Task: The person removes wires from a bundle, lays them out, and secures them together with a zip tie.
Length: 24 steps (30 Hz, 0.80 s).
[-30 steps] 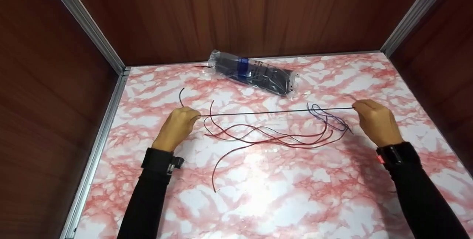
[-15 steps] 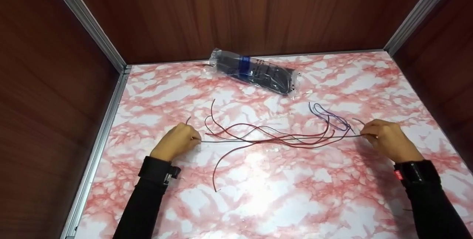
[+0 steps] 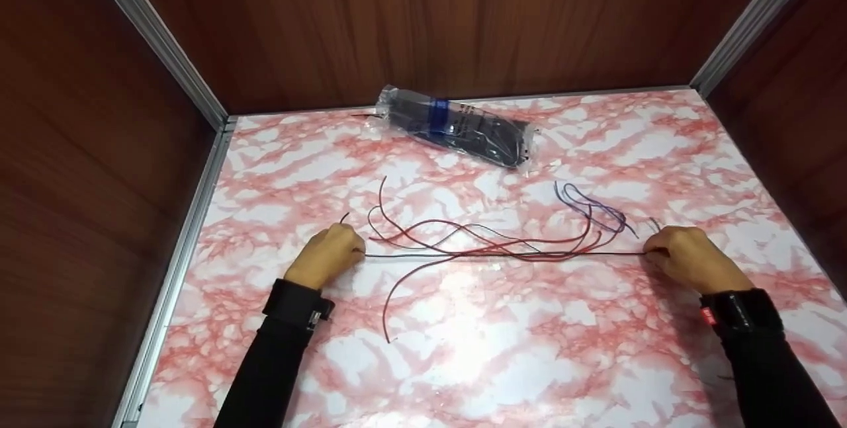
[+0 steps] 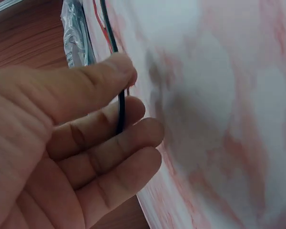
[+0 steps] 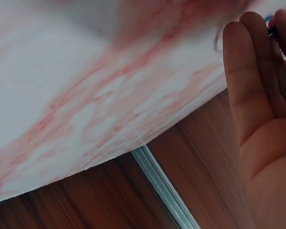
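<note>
A thin black wire point(image 3: 410, 255) stretches straight between both hands in the head view, low across the tabletop. My left hand point(image 3: 329, 253) pinches it near one end, and a short tail sticks out beyond the fingers. In the left wrist view the black wire point(image 4: 113, 38) runs between the thumb and the fingers. Toward its other end my right hand point(image 3: 688, 257) pinches the wire; the right wrist view shows only a bit of it at the fingertips. Several loose red wires point(image 3: 423, 223) lie along and across the black one. Bluish-purple wires point(image 3: 605, 211) lie looped near the right hand.
A clear plastic package point(image 3: 456, 127) with dark contents and a blue band lies at the back of the pink-and-white marbled table point(image 3: 529, 362). Brown wood-grain panels point(image 3: 463, 24) with metal edge strips enclose the back and sides.
Both hands have come nearer the body and lower, bringing the taut black wire down over the red wires. The right hand has also shifted slightly right. Loose wires and package stay put.
</note>
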{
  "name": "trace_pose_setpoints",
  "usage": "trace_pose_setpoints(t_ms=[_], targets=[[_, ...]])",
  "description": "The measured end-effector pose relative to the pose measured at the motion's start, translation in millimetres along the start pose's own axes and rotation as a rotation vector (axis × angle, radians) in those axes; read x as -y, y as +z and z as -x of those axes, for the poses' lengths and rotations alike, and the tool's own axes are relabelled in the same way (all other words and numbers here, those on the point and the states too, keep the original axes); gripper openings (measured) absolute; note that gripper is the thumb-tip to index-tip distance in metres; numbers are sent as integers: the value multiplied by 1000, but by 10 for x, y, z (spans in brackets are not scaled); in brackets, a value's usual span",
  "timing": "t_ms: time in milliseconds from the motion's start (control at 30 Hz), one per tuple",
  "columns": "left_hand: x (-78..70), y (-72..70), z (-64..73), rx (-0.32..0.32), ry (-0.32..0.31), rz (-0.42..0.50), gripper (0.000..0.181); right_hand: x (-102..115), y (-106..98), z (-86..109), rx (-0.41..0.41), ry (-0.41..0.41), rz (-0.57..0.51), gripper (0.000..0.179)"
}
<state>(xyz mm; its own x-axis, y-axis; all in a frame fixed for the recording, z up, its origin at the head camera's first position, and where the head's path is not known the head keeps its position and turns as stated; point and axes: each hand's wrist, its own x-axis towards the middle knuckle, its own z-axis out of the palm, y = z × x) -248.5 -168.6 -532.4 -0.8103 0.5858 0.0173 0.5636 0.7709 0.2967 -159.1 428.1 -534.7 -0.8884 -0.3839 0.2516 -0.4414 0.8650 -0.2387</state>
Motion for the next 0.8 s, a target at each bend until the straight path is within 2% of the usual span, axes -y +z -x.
trace_pose_setpoints(t_ms=[100, 233, 333, 467, 667, 800], targets=[[21, 30, -14, -17, -36, 8, 24, -8, 25, -14, 48, 30, 8, 20], [16, 34, -21, -16, -48, 22, 25, -10, 34, -26, 94, 35, 14, 19], [2, 33, -11, 1, -35, 25, 24, 4, 35, -23, 87, 24, 11, 17], [-35, 53, 3, -5, -12, -26, 21, 37, 44, -16, 59, 0, 6, 16], [-201, 146, -2, -69, 15, -101, 17, 104, 107, -33, 16, -21, 30, 21], [-374, 223, 19, -184, 74, -151, 30, 173, 128, -81, -10, -47, 53, 19]])
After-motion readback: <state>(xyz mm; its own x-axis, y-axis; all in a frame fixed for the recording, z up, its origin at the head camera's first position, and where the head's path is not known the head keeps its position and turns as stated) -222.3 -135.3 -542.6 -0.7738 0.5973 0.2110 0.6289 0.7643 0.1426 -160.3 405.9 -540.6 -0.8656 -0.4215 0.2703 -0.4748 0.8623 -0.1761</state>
